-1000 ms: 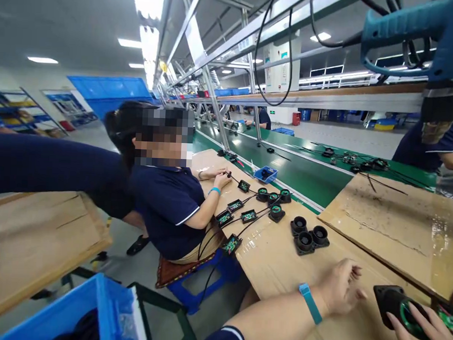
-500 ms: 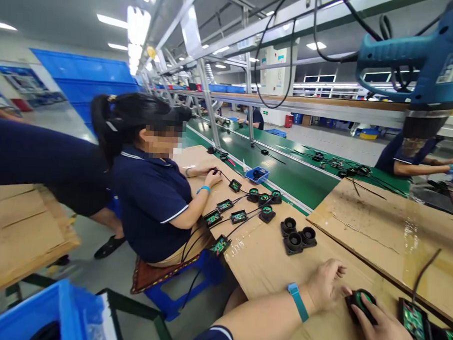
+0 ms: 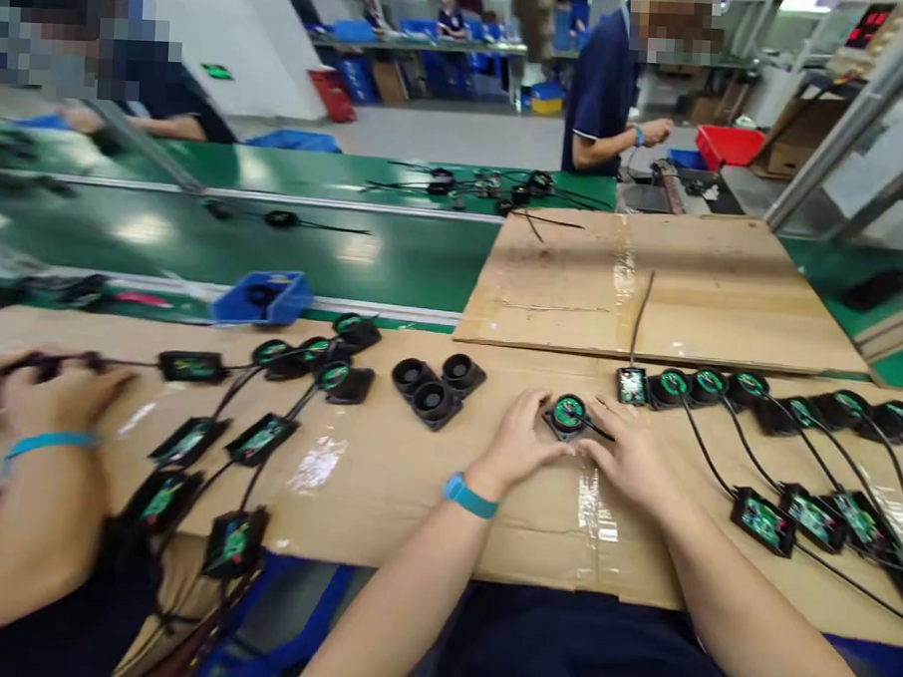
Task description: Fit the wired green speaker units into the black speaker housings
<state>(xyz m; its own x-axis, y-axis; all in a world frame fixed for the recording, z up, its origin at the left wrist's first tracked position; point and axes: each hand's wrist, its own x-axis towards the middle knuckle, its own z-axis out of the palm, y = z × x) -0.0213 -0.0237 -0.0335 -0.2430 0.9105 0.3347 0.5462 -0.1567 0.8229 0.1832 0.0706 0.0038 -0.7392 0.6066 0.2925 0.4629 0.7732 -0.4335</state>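
Observation:
In the head view, a round black housing with a green circuit board inside sits on the cardboard in front of me. My left hand curls around its left side, thumb at the near edge. From the right, my right hand holds the same housing, its thumb by the near edge and its fingers near the short black cable. Just beyond my right fingers lies a rectangular black case with a green board and an upright cable. Several black housings without visible boards stand left of my left hand.
Round housings wired to rectangular cases lie to my right. A co-worker's hands work at the left, near more wired cases. A blue bin stands by the green belt. A raised cardboard sheet lies ahead.
The view has swung right and down from the co-worker to the bench in front of me. My left hand, earlier apart from the housing, is now around it with my right.

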